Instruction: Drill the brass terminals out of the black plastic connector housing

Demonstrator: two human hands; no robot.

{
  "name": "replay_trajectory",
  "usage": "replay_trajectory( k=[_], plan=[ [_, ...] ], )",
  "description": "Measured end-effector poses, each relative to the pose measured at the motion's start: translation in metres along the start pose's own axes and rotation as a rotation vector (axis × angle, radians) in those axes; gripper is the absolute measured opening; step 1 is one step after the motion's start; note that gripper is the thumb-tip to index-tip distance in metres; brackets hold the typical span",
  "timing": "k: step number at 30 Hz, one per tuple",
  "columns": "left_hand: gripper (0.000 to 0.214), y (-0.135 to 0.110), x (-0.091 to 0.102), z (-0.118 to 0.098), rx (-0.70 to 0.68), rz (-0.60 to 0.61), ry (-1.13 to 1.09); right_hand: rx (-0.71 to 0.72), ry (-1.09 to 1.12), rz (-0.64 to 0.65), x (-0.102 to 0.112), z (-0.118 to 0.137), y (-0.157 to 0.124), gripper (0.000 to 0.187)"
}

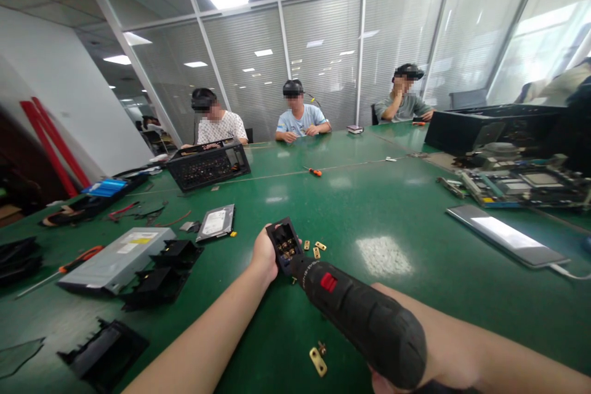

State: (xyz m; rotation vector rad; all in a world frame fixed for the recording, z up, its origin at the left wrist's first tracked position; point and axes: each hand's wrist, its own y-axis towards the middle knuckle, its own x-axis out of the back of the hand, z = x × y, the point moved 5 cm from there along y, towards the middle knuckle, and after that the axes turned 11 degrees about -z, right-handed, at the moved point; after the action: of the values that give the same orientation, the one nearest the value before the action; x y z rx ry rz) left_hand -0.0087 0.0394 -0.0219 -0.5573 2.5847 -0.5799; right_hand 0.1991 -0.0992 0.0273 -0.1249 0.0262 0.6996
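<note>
My left hand (pixel 266 252) grips a small black plastic terminal box (pixel 285 243) by its left side, its open face turned up. Brass-coloured pieces show inside the box's compartments. In my right hand (pixel 381 378) is a black cordless drill (pixel 360 314) with a red switch on top; its body hides most of the fingers. The drill's nose is at the near end of the box, and whether the bit touches a screw is hidden. Small brass plates (pixel 316 252) lie just right of the box. Closer to me are another brass plate (pixel 317 361) and a screw (pixel 322 348).
On the left lie an optical drive (pixel 122 255), a hard drive (pixel 217 221), black plastic brackets (pixel 159 277) and a screwdriver (pixel 69 266). A phone (pixel 505 234) and a circuit board (pixel 530 183) are at right. Several people sit across the green table (pixel 341 203), near a black computer case (pixel 210 164).
</note>
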Motion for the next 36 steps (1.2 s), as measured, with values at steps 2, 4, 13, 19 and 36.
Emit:
replay_trajectory(
  k=[2,4,13,19,36],
  plan=[
    [0.028,-0.0006,-0.0003,0.0,0.002,0.001,-0.004,0.011,-0.018,0.004,0.0006,0.0005,-0.0002,0.048],
    [0.026,-0.001,-0.0004,-0.0002,0.002,0.0,-0.014,0.007,-0.039,0.019,0.0009,-0.0007,0.0005,0.049],
    [0.023,0.0021,0.0,0.0001,-0.012,0.005,-0.006,-0.127,0.058,0.063,-0.0009,-0.0075,-0.0003,0.045],
    [0.024,0.0015,-0.0014,-0.0008,-0.022,0.013,-0.014,-0.209,0.165,0.086,-0.004,-0.0082,-0.0031,0.044],
    [0.021,0.0026,-0.0036,-0.0025,-0.039,0.005,-0.001,-0.161,0.234,0.088,-0.0051,-0.0065,-0.0013,0.032]
  ],
)
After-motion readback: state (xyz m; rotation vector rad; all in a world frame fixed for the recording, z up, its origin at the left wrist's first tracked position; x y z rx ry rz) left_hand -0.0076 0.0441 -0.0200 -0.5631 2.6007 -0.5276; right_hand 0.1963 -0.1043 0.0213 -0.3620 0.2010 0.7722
